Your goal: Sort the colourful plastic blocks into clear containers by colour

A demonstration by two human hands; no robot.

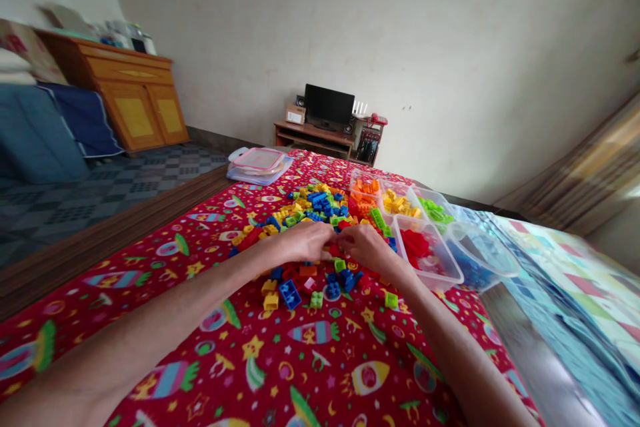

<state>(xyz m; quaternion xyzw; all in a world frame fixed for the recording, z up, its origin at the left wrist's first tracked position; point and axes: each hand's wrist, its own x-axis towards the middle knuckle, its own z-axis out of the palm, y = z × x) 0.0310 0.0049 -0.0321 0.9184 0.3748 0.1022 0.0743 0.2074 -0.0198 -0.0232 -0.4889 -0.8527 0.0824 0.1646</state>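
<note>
Above the red rocket-patterned tabletop (310, 373), the left hand (306, 241) and right hand (369, 248) meet fingertip to fingertip.

Both hands are curled nearly closed, with the fingers pinched together where they touch. Whether a brick sits between them cannot be told. A few scattered small plastic bricks (290, 294) lie just beneath the hands, and the heap of small multicoloured plastic building bricks (316, 203) spreads straight beyond them. The clear plastic box of red bricks (445, 282) sits just beside the right hand, the nearer one. A stack of clear lids (257, 164) lies far off to the left.
</note>
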